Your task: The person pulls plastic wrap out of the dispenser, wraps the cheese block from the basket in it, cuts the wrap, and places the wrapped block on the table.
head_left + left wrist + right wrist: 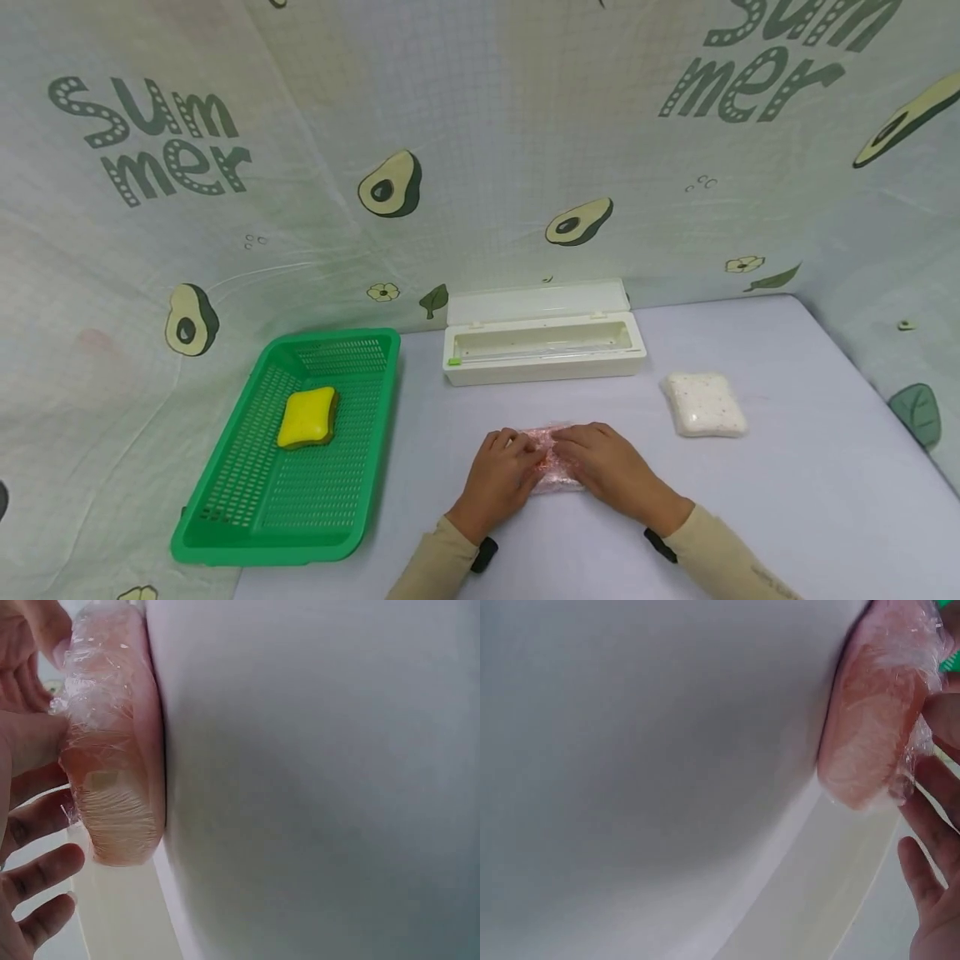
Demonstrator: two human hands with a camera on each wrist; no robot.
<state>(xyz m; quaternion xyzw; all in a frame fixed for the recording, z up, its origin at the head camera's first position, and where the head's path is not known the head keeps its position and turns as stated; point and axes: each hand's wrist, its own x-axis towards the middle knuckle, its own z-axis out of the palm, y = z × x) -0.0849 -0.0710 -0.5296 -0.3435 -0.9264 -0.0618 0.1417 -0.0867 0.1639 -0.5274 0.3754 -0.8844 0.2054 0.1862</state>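
Between the two hands, a pink block (558,479) lies on the table, wrapped in clear crinkled cling film (105,697). My left hand (501,473) is at its left side, thumb and fingers pinching the gathered film along the top. From the right, my right hand (611,468) pinches the film with thumb and forefinger. In the right wrist view the film (907,761) bunches against the fingertips, while the other fingers spread loosely. Both wrist views show the pink block's smooth side through the wrap.
Behind the hands stands a white cling film dispenser box (543,367), its lid (536,302) raised. A green basket (382,467) on the left holds a yellow cushion-shaped block (306,418). A white speckled block (705,406) lies to the right. A printed cloth (480,125) hangs behind the table.
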